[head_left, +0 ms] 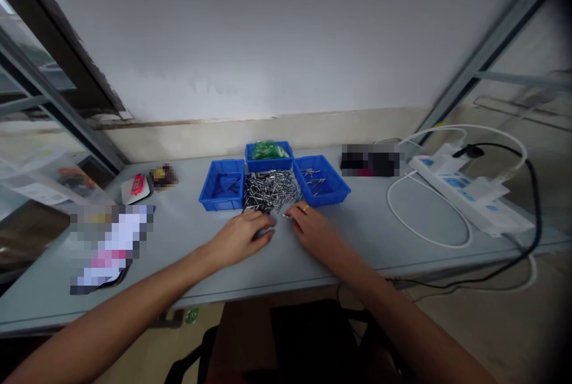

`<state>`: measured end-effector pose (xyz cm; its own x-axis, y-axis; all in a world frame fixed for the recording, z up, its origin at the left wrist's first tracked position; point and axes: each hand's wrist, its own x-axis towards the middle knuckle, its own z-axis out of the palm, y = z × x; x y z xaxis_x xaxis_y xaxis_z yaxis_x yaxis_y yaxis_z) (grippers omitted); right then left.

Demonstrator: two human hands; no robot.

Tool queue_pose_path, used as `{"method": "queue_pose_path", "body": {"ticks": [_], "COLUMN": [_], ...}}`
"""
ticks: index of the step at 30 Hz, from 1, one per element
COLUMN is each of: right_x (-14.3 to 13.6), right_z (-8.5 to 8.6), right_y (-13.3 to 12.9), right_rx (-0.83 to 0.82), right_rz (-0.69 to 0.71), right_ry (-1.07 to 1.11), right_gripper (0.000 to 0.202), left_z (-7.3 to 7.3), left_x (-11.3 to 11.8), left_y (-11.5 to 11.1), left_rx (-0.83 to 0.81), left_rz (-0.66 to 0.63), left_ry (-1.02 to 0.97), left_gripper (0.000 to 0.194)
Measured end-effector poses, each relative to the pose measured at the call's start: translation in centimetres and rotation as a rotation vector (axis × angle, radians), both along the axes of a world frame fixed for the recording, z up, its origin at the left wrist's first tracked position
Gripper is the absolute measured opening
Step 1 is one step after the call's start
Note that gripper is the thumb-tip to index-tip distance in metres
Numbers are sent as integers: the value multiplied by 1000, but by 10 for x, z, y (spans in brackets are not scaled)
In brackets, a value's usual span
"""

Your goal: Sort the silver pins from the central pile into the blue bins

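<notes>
A heap of thin, silvery, screw-like metal pieces (272, 188) lies on the grey table between three blue bins. My left hand (239, 236) rests at the heap's near-left edge, thumb apart from the curled fingers; nothing shows in its grasp. At the near-right edge, my right hand (315, 230), with a ring on one finger, is closed with a small silvery piece (286, 215) at its fingertips. Dark, thin pieces (227, 183) lie in the left bin (208, 200). The right bin (333, 190) holds a few silvery ones (316, 182). Green plastic packets (269, 149) fill the back bin (268, 164).
A white power strip (473, 190) with plugs and looping cables (467, 235) lies at the right. On the left are a clear plastic container (58, 178), a white device with a red item (138, 184) and a blurred flat object (114, 247). A wall rises behind.
</notes>
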<state>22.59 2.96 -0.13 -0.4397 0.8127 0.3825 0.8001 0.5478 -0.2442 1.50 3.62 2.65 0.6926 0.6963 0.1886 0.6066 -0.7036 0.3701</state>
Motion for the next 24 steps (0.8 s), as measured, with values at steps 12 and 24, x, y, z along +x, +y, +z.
{"method": "queue_pose_path", "body": {"ticks": [12,24], "right_x": [-3,-3], "right_z": [12,11], "right_y": [-10,-6], "right_rx": [30,97], "right_rz": [308,142], "right_ry": [34,33], "right_gripper": [18,16], "left_z": [-4,2], "left_x": [-1,-2], "left_y": [3,2], "left_rx": [21,42], "left_rz": [21,1], "left_ry": [-32,-88], "left_gripper": [15,24]}}
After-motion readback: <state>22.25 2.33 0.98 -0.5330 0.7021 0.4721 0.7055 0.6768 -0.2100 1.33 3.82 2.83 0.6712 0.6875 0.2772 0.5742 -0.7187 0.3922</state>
